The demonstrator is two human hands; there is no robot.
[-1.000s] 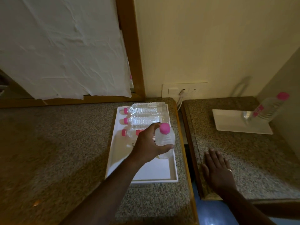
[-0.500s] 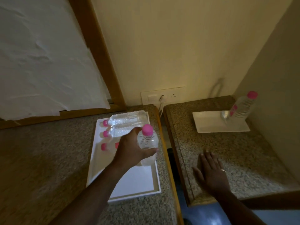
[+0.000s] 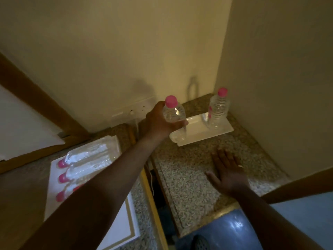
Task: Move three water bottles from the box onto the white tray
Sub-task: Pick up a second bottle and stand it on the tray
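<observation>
My left hand [image 3: 160, 121] is shut on a clear water bottle with a pink cap [image 3: 173, 112], held upright over the left end of the white tray [image 3: 195, 130] on the right counter. Another pink-capped bottle [image 3: 219, 109] stands upright on the tray's far right end. My right hand [image 3: 228, 170] lies flat and open on the right counter, in front of the tray. The white box [image 3: 54, 177] on the left counter holds three bottles [image 3: 86, 159] lying on their sides, pink caps to the left; my left forearm hides part of them.
A dark gap [image 3: 156, 192] with a hanging cable separates the two granite counters. A wall socket plate [image 3: 135, 109] sits behind the gap. The side wall stands close to the tray's right end. A wood-framed covered panel [image 3: 21, 127] leans at far left.
My left hand has carried the bottle from above the box rightward across the gap to the tray's left end. The camera has swung right. My right hand stays flat on the counter.
</observation>
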